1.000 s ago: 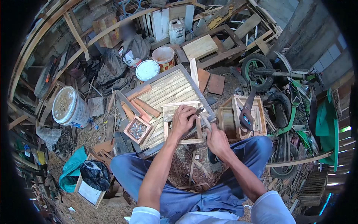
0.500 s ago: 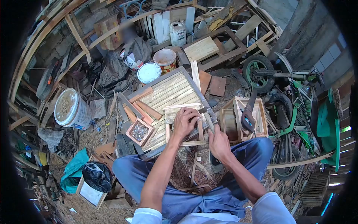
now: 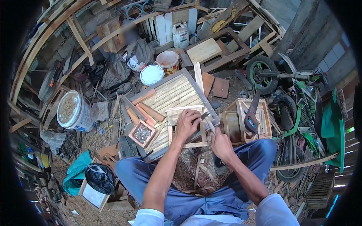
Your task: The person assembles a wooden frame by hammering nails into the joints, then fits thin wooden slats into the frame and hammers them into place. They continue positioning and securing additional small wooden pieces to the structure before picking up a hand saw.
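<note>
My left hand [image 3: 185,126] lies over a small wooden frame [image 3: 203,133], its fingers curled down onto the wood. Thumb and forefinger come close together near the frame's right side; whether a nail is between them is too small to tell. In my right hand [image 3: 221,145] is the wooden handle of a hammer [image 3: 211,125], its dark metal head close to my left fingertips at the frame's upper right corner. The frame rests on a slatted wooden panel [image 3: 177,92] with a grey border. A small wooden box [image 3: 142,133] of nails sits on the panel to the left.
Short wood offcuts [image 3: 150,113] lie beside the nail box. On the right stand a wooden box [image 3: 246,116] with a handsaw [image 3: 252,119] across it and a green motorbike [image 3: 298,109]. Buckets [image 3: 151,74] are behind the panel; another bucket [image 3: 75,113] stands left.
The hammer's head has shifted slightly down and its handle has swung a little in my right hand. My left hand and the frame stay nearly in place.
</note>
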The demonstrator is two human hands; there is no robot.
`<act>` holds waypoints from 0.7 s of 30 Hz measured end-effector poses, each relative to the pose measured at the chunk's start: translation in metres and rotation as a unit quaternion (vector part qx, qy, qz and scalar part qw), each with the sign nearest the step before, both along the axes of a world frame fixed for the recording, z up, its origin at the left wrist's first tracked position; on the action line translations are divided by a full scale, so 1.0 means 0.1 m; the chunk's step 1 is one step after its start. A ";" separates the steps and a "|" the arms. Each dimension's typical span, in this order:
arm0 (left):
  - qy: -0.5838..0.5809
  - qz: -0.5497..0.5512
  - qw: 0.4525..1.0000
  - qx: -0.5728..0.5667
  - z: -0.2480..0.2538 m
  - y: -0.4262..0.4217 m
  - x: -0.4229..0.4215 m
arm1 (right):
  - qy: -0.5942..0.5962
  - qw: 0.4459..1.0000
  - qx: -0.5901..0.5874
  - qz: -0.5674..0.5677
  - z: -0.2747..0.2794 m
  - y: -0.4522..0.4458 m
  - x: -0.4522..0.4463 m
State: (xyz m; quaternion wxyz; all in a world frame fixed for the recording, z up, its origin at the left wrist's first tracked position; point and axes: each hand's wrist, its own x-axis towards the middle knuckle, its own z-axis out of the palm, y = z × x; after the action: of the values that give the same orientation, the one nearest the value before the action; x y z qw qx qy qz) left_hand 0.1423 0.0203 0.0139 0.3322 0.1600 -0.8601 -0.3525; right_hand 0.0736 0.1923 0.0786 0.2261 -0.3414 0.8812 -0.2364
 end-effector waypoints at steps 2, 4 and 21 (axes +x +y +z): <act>-0.003 0.005 1.000 -0.012 -0.03 -0.03 -0.03 | 0.006 1.000 -0.020 -0.006 0.01 -0.01 -0.06; -0.004 0.003 1.000 -0.012 -0.02 -0.03 -0.02 | 0.001 0.999 -0.045 -0.003 0.00 0.01 -0.06; 0.027 0.019 0.999 -0.012 -0.02 0.00 -0.02 | -0.018 0.999 -0.044 0.001 0.18 0.03 0.05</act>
State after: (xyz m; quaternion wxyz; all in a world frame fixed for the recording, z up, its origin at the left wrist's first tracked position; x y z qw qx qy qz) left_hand 0.1402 0.0206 0.0114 0.3643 0.1630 -0.8516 -0.3397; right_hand 0.0784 0.1956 0.0964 0.2272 -0.3476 0.8654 -0.2804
